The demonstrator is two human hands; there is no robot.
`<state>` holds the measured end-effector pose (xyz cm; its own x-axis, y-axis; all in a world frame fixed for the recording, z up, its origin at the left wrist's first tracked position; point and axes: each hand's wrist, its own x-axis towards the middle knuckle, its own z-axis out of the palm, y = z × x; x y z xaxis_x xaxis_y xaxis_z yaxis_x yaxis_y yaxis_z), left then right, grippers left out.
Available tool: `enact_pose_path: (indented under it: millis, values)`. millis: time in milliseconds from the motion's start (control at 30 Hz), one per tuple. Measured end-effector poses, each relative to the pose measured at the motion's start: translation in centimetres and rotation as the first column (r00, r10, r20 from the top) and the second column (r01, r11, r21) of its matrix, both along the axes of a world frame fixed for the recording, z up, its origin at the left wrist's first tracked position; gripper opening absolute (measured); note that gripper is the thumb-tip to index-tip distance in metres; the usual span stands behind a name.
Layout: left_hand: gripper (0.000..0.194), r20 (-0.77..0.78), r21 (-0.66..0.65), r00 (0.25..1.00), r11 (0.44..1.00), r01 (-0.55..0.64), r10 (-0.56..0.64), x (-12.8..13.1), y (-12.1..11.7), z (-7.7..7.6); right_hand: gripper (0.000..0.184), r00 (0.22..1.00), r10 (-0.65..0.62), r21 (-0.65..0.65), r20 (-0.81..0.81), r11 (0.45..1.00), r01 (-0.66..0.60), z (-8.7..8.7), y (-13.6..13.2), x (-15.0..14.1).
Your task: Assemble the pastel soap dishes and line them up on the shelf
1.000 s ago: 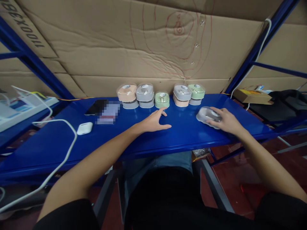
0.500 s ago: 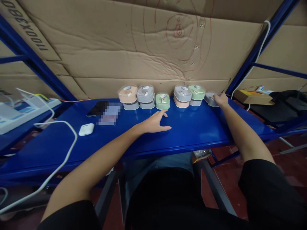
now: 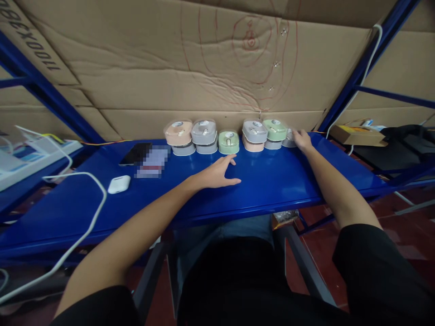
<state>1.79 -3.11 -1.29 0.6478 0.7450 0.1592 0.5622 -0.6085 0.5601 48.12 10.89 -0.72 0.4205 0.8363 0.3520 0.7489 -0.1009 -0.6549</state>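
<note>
My right hand (image 3: 302,139) is at the right end of a row of small lidded plastic boxes. Its fingers are on a single grey box (image 3: 290,138), partly hidden behind them. That box sits close beside a stack with a green box (image 3: 274,130) on top. Left of it is another stack, topped by a grey box (image 3: 254,131). My left hand (image 3: 217,173) hovers or rests over the blue shelf with thumb and fingers apart, holding nothing. Just beyond its fingertips sits a single green box (image 3: 229,143). Two more stacks have a grey box (image 3: 204,132) and a peach box (image 3: 178,133) on top.
A white earbud case (image 3: 119,184), a dark phone (image 3: 135,154) and a blurred-out item lie on the blue shelf (image 3: 268,185) to the left. A white cable (image 3: 98,213) crosses the left side. Cardboard (image 3: 142,68) backs the shelf. An open cardboard box (image 3: 356,135) is at right.
My right hand has slid the single grey box left, closer to the green-topped stack. My left hand keeps its open pose. The view has shifted slightly.
</note>
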Motion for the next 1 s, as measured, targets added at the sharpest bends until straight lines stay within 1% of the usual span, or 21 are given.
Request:
enact_pose_path:
  millis: [133,300,333,400,467,500,533,567,600,633,667,700,733,767,800,867,933,1000]
  values:
    - [0.109,0.001,0.01,1.0,1.0,0.007,-0.007,0.0,0.0,0.0,0.06,0.999,-0.028,-0.071,-0.025,0.997,0.026,0.1,-0.1,-1.2]
    - [0.112,-0.031,-0.008,1.0,1.0,-0.005,0.005,0.1,-0.1,0.2,0.052,1.0,-0.024,-0.095,-0.017,0.995,0.023,0.6,-0.7,-2.1]
    - [0.114,-0.041,-0.013,0.999,1.0,-0.011,0.01,0.2,-0.1,0.3,0.052,0.999,-0.034,-0.081,-0.011,0.996,0.033,0.9,-1.0,-2.1]
    - [0.116,-0.055,-0.02,0.998,1.0,-0.019,0.017,0.3,-0.2,0.4,0.054,0.997,-0.077,0.008,0.025,0.997,0.077,1.5,-1.7,-2.2]
    - [0.114,-0.058,-0.008,0.998,1.0,-0.021,0.021,0.4,-0.3,0.4,0.053,0.989,-0.109,0.183,0.097,0.979,0.09,2.3,-2.6,-2.8]
    - [0.111,-0.057,0.008,0.998,1.0,-0.018,0.018,0.4,-0.3,0.3,0.051,0.983,-0.096,0.289,0.158,0.956,0.047,2.7,-3.1,-3.4]
    - [0.104,-0.055,0.033,0.998,0.999,-0.015,0.017,0.5,-0.3,0.3,0.047,0.97,-0.06,0.382,0.235,0.923,-0.036,3.0,-3.6,-4.3]
    - [0.094,-0.052,0.067,0.998,0.998,-0.016,0.019,0.6,-0.3,0.3,0.043,0.942,0.005,0.451,0.334,0.877,-0.165,3.1,-4.2,-5.6]
    - [0.079,-0.047,0.107,0.998,0.994,-0.024,0.029,0.7,-0.3,0.4,0.039,0.894,0.078,0.486,0.442,0.816,-0.312,3.2,-4.7,-7.1]
    - [0.062,-0.041,0.149,0.998,0.988,-0.039,0.046,0.7,-0.3,0.5,0.036,0.828,0.157,0.476,0.538,0.755,-0.452,3.2,-5.3,-9.0]
    - [0.045,-0.029,0.19,0.997,0.98,-0.063,0.07,0.7,-0.2,0.6,0.034,0.749,0.248,0.429,0.614,0.692,-0.581,3.0,-5.8,-11.0]
    - [0.03,-0.01,0.228,0.995,0.969,-0.097,0.102,0.7,-0.1,0.8,0.033,0.659,0.343,0.346,0.67,0.641,-0.685,2.8,-6.3,-13.2]
    - [0.022,0.015,0.263,0.99,0.955,-0.14,0.141,0.7,-0.1,1.0,0.035,0.563,0.43,0.244,0.706,0.599,-0.763,2.5,-6.7,-15.4]
    - [0.022,0.046,0.293,0.982,0.937,-0.19,0.185,0.6,0.0,1.2,0.041,0.484,0.506,0.14,0.714,0.574,-0.807,2.2,-7.0,-17.5]
    - [0.028,0.084,0.316,0.969,0.916,-0.246,0.232,0.5,0.0,1.4,0.05,0.429,0.569,0.043,0.701,0.567,-0.823,1.8,-7.3,-19.4]
    - [0.04,0.161,0.343,0.933,0.868,-0.36,0.323,0.3,0.1,1.9,0.07,0.367,0.656,-0.116,0.66,0.572,-0.812,1.2,-7.5,-22.7]
    - [0.047,0.222,0.349,0.894,0.824,-0.447,0.39,0.0,0.2,2.2,0.083,0.38,0.687,-0.204,0.619,0.608,-0.767,0.5,-7.3,-24.8]
    - [0.05,0.262,0.342,0.865,0.797,-0.498,0.428,-0.1,0.3,2.5,0.088,0.411,0.688,-0.238,0.598,0.642,-0.729,0.1,-7.2,-25.8]
